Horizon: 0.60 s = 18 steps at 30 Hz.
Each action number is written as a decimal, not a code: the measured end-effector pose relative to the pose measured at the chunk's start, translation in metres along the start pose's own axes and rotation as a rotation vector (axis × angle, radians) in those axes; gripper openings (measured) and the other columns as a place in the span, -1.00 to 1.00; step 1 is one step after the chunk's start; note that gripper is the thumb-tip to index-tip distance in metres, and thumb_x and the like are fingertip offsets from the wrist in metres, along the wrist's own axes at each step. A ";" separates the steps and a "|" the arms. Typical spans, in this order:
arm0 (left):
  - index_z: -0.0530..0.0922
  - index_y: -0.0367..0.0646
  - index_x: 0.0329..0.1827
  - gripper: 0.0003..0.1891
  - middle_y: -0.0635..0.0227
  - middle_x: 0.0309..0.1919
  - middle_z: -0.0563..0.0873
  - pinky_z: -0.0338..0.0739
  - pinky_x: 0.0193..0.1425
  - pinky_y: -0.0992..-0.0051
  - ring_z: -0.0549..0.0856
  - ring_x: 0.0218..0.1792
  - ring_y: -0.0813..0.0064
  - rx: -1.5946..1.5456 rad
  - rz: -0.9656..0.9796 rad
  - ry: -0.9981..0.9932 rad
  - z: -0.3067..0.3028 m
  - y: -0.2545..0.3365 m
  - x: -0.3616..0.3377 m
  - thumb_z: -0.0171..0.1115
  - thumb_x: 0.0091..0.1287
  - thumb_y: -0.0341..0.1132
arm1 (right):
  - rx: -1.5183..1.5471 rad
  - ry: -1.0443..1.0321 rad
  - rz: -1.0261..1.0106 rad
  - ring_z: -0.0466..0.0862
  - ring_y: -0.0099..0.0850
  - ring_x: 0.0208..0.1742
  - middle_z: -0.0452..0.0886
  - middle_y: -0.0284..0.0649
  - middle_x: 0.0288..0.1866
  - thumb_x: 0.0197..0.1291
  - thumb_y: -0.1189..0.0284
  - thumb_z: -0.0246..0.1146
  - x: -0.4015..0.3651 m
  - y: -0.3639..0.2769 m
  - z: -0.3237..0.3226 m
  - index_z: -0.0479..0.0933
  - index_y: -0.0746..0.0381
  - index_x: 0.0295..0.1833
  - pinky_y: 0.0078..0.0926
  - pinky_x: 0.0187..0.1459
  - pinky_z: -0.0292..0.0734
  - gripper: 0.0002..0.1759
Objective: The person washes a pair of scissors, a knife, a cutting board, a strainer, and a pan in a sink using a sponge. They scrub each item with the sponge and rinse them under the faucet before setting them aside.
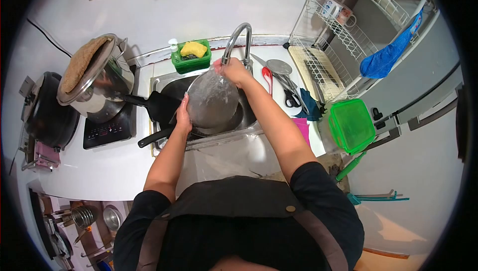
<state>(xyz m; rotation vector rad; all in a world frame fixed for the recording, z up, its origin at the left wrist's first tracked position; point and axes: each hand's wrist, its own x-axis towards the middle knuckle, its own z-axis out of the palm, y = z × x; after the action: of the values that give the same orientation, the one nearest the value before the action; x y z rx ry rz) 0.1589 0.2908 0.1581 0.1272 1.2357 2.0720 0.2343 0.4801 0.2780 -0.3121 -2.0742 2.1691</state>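
Observation:
Under the running faucet, a round, shiny grey bowl is tilted over the sink, with water spreading across it. My left hand is closed on its left edge, thumb up along the rim. At the upper rim, right below the spout, my right hand has its fingers curled; a small pinkish-red patch shows beside them. Left of the bowl, a black pan and a black handle lie across the sink's edge.
Behind the sink stands a green caddy with a yellow sponge. Scissors and a red spoon lie at right, near a green-lidded bin. A steel pot sits on the induction cooker at left.

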 end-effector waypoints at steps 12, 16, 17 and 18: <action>0.29 -0.09 0.16 -0.57 0.34 -0.04 0.52 0.39 0.00 0.49 0.51 -0.08 0.49 0.153 -0.023 -0.469 0.052 0.030 -0.012 0.00 0.29 -0.11 | 0.179 0.052 -0.016 0.55 -0.50 -0.32 0.57 -0.21 -0.31 0.03 0.68 -0.04 0.018 0.018 -0.017 0.49 0.33 -0.21 -0.60 -0.28 0.48 -0.76; 0.23 -0.08 0.21 -0.56 0.28 -0.07 0.54 0.49 -0.13 0.45 0.55 -0.16 0.46 0.172 -0.030 -0.493 0.042 0.076 -0.030 -0.01 0.29 -0.17 | -1.077 0.540 -0.240 0.52 0.02 -0.16 0.53 0.02 -0.16 -0.06 0.65 -0.03 0.033 0.054 -0.075 0.45 0.35 -0.11 -0.27 -0.05 0.43 -0.67; 0.24 -0.06 0.20 -0.60 0.26 -0.08 0.55 0.52 -0.25 0.47 0.59 -0.28 0.46 0.181 0.028 -0.410 0.032 0.088 -0.028 -0.05 0.32 -0.20 | -1.196 0.429 -0.273 0.44 -0.02 0.00 0.45 0.03 -0.01 -0.03 0.61 -0.03 0.031 0.063 -0.077 0.38 0.33 0.00 -0.28 0.02 0.36 -0.61; 0.28 -0.06 0.17 -0.63 0.29 -0.16 0.57 0.51 -0.30 0.51 0.58 -0.35 0.49 0.093 0.067 -0.295 0.014 0.088 -0.015 -0.07 0.33 -0.20 | -1.312 0.314 -0.303 0.36 -0.06 0.15 0.36 0.03 0.14 -0.01 0.56 -0.02 0.028 0.078 -0.079 0.31 0.31 0.12 -0.28 0.09 0.29 -0.53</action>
<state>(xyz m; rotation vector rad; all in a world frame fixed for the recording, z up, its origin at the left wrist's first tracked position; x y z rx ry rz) 0.1294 0.2662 0.2399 0.5044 1.1575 1.9660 0.2294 0.5589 0.1957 -0.3528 -2.7280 0.3215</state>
